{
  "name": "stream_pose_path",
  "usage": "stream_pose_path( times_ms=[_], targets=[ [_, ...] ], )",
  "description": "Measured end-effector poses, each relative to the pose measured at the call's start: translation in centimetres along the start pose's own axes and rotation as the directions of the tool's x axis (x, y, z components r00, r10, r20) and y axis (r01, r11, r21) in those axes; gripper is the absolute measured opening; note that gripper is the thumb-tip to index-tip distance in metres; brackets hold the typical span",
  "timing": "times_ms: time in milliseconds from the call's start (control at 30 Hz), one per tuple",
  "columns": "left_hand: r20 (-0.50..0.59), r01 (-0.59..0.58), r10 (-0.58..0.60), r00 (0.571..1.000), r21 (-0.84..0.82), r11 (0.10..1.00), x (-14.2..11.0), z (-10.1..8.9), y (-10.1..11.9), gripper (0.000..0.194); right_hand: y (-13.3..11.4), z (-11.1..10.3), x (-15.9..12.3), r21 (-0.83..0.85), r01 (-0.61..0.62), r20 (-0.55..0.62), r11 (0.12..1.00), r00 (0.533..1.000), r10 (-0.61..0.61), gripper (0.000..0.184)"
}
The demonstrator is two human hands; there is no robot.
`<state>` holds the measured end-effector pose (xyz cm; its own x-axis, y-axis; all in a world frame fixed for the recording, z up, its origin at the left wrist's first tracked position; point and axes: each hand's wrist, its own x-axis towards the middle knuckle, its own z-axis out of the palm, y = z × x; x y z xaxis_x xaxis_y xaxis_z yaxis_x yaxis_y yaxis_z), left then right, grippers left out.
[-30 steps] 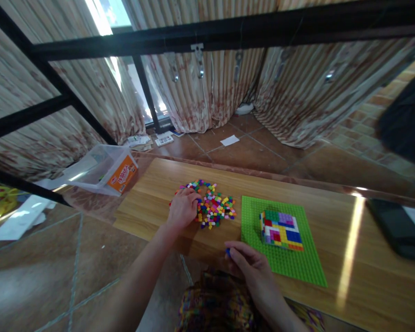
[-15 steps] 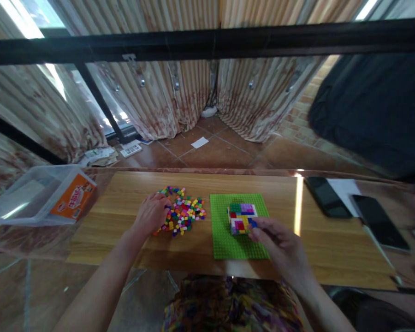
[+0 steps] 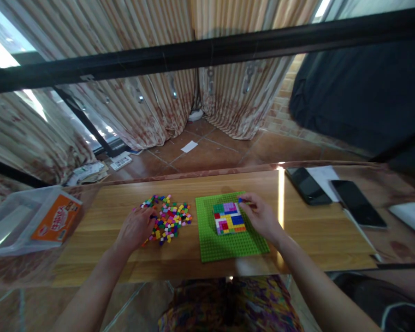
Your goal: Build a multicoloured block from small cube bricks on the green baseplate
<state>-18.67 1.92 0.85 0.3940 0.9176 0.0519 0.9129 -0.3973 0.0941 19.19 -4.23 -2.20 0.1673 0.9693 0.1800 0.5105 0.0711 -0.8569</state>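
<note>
My right hand (image 3: 262,216) pinches a small blue toy brick (image 3: 241,200) between thumb and fingers, just above the right back part of the green baseplate (image 3: 207,249). On that plate stands a square block built of many-coloured bricks (image 3: 230,218), with red, white, yellow, blue, orange, green and purple on its top. The hand is just right of this block, apart from it. To the left, my left hand (image 3: 134,228) rests at the near left edge of a pile of loose coloured bricks (image 3: 171,219). Its fingers lie loosely over the bricks, and their tips are partly hidden.
A clear plastic box (image 3: 17,216) with an orange label stands at the left end. Two dark phones (image 3: 307,186) lie at the right, with white paper (image 3: 323,177) between them. The wooden tabletop (image 3: 124,267) ends at a near edge above my lap.
My right hand has moved from the block's near right side to beyond its back right corner, still holding a blue brick. My left hand stays at the pile. The view has turned slightly.
</note>
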Motion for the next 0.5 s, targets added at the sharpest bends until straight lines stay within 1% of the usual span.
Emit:
stream_pose_path(
  times_ms=[200, 400, 500],
  targets=[
    [-0.007, -0.039, 0.039, 0.999, -0.057, 0.998, -0.1, 0.15, -0.39, 0.022, 0.85, 0.75, 0.72, 0.096, 0.04, 0.123, 0.995, 0.991, -0.052, 0.021],
    [-0.044, -0.062, 0.059, 0.997, -0.065, 0.996, -0.31, 0.09, -0.49, 0.021, 0.71, 0.11, 0.6, 0.108, 0.077, 0.16, 0.991, 0.983, -0.094, 0.022],
    [-0.06, -0.073, 0.068, 0.996, -0.07, 0.995, -0.32, 0.2, -0.68, 0.019, 0.51, 0.08, 0.67, 0.159, 0.043, 0.18, 0.986, 0.981, -0.072, 0.023]
  ],
)
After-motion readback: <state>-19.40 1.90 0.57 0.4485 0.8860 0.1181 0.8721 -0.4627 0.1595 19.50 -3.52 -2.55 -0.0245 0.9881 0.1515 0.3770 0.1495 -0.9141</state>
